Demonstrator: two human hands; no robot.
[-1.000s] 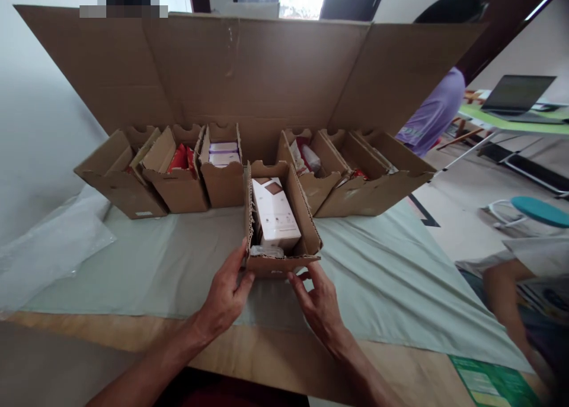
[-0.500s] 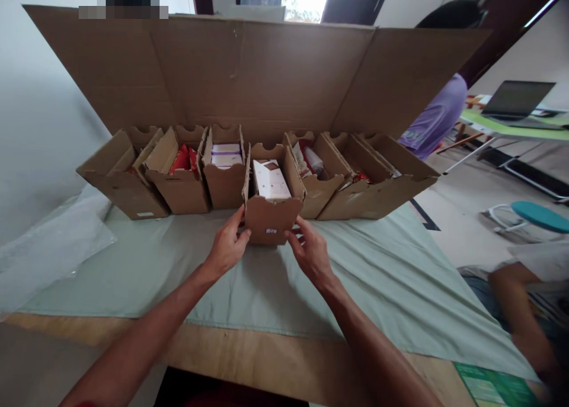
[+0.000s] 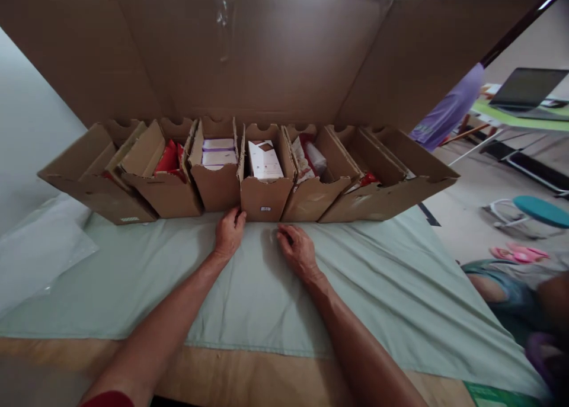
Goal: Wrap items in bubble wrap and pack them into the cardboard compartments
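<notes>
A small open cardboard box (image 3: 265,197) with a white carton (image 3: 264,159) inside stands in line with several similar boxes along a big flattened cardboard sheet (image 3: 267,51). My left hand (image 3: 229,232) rests with curled fingers against the box's lower left front corner. My right hand (image 3: 297,250) lies on the pale green cloth (image 3: 249,288) just below the box's front, fingers bent and holding nothing I can see.
Neighbouring boxes hold red packets (image 3: 168,158), white-and-purple cartons (image 3: 217,151) and a bottle (image 3: 316,158). A clear plastic sheet (image 3: 40,247) lies at left. At right, a person in purple (image 3: 448,108), a laptop (image 3: 524,90), a teal stool (image 3: 540,210) and another seated person (image 3: 511,300).
Both hands pushed the box with the white carton away from me into the gap in the row. The box now stands in line and the hands have dropped to its base.
</notes>
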